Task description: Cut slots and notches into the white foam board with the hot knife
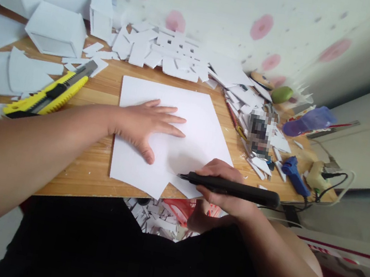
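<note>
A large white foam sheet [197, 112] lies on the wooden table [104, 86] in front of me. My left hand [146, 124] rests flat on the sheet with its fingers stretched out. My right hand [224, 188] is closed round a long black cutting tool [233, 189], held nearly level at the sheet's near right edge. The tool's tip touches the sheet beside a notch cut into its front edge.
A yellow utility knife [47, 95] lies at the left. White foam offcuts [164, 51] and white boxes [55, 30] crowd the back. Pencils, a blue glue gun [295, 173], cables and a purple object [308, 121] sit at the right. Scraps fill a bin [160, 215] under the table edge.
</note>
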A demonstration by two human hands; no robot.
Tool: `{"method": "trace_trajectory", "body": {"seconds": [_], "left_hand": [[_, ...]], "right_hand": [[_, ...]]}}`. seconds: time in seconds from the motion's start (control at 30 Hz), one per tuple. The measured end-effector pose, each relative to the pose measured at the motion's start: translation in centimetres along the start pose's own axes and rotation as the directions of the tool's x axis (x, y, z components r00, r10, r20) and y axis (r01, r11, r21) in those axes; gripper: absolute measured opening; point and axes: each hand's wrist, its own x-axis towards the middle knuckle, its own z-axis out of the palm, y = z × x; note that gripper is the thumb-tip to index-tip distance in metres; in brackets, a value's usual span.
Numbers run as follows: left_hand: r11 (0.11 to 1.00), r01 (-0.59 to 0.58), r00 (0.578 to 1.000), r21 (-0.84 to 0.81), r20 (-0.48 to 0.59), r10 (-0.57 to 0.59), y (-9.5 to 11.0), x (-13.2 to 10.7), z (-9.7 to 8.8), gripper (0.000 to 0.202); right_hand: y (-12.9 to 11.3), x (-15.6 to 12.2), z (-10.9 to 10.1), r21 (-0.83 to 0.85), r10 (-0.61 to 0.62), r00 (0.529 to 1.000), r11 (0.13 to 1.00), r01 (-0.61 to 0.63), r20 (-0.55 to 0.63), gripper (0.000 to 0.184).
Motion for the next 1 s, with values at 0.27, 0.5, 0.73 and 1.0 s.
{"method": "trace_trajectory", "body": {"seconds": [0.27,0.5,0.73,1.0], "left_hand": [[1.0,0.011,1.0,0.027,0.018,-0.012,-0.1,0.0,-0.1,0.109],[0.999,0.023,0.999,0.048,0.029,-0.025,-0.3,0.1,0.0,0.11],[0.999,0.02,0.999,0.048,0.026,-0.021,-0.9,0.2,0.2,0.109],[0.998,0.033,0.999,0.045,0.033,-0.035,-0.6,0.3,0.2,0.107]], "right_hand": [[-0.5,-1.2,-0.7,-0.066,-0.009,0.999,0.998,0.007,-0.032,0.02],[-0.6,-2.7,-1.8,-0.128,0.032,0.999,0.991,-0.034,-0.02,0.023],[-0.6,-4.1,-2.7,-0.085,-0.012,1.0,0.996,0.01,-0.028,0.028],[-0.5,-4.5,-2.6,-0.037,0.02,0.998,0.999,-0.022,-0.067,0.026]]}}
